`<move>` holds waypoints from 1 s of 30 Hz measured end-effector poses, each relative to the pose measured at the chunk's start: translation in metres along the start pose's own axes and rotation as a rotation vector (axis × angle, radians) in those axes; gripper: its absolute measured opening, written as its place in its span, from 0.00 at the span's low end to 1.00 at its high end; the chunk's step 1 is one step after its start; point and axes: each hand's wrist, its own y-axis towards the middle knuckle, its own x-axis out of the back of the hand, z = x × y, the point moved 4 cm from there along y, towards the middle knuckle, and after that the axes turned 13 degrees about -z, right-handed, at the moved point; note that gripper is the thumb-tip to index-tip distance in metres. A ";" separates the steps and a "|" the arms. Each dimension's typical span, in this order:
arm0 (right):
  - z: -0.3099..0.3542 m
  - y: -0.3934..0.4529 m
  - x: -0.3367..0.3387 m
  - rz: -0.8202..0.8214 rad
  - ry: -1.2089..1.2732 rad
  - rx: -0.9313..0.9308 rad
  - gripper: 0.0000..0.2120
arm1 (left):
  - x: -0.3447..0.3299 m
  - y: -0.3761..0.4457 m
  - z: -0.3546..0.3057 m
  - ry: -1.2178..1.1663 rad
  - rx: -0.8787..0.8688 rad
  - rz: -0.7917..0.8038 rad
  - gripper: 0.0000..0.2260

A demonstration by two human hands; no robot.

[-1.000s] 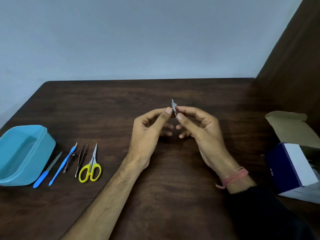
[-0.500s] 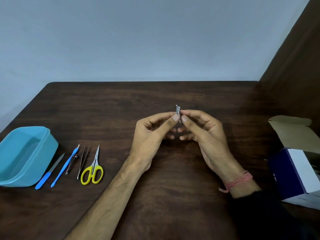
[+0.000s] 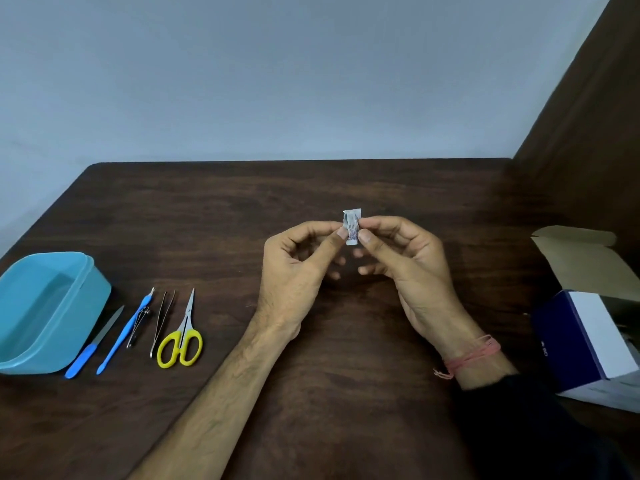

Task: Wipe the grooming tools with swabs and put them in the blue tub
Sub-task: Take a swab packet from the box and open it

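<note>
From my seat the dark wooden desk (image 3: 311,393) fills the lower half of the head view, its far edge meeting a pale wall. At the left edge sits the blue tub (image 3: 52,313), open at the top, nothing visible inside it. At the right edge stands a blue-and-white cardboard box (image 3: 588,344) with its flap (image 3: 575,258) thrown back (I cannot read the print on its side). Over the middle of the desk I see both hands raised and close together: the left hand (image 3: 294,271) and the right hand (image 3: 412,268) each pinch, thumb against forefinger, one side of a small white swab packet (image 3: 352,225), which stands upright between the fingertips with its top edge ragged; the other fingers of both hands curl loosely beneath. A pink thread band (image 3: 471,355) circles the right wrist, above a dark sleeve (image 3: 540,427). The grooming tools lie in a row on the desk just beside the tub, all pointing away from me: yellow-handled scissors (image 3: 181,336) farthest from the tub, then the tweezers (image 3: 162,320), a nail clipper (image 3: 138,325) touching a blue cuticle pusher (image 3: 126,332), and a blue-handled nail file (image 3: 95,342) nearest the tub wall.
</note>
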 end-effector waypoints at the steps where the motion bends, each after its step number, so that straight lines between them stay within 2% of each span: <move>1: 0.000 0.000 0.001 -0.001 -0.004 0.000 0.10 | 0.000 0.000 0.000 -0.001 -0.001 -0.004 0.04; 7: -0.002 0.003 0.001 -0.044 0.051 -0.039 0.11 | 0.000 0.001 0.000 0.011 0.008 -0.017 0.02; 14: -0.007 0.007 0.002 -0.054 0.055 -0.074 0.06 | 0.000 0.002 0.002 0.041 0.014 -0.091 0.04; 17: -0.007 0.007 0.001 -0.043 0.036 -0.074 0.07 | 0.003 0.002 0.002 0.036 0.010 -0.120 0.06; 30: -0.006 0.007 0.001 -0.051 0.004 -0.066 0.06 | 0.002 0.001 0.001 0.141 -0.059 -0.130 0.06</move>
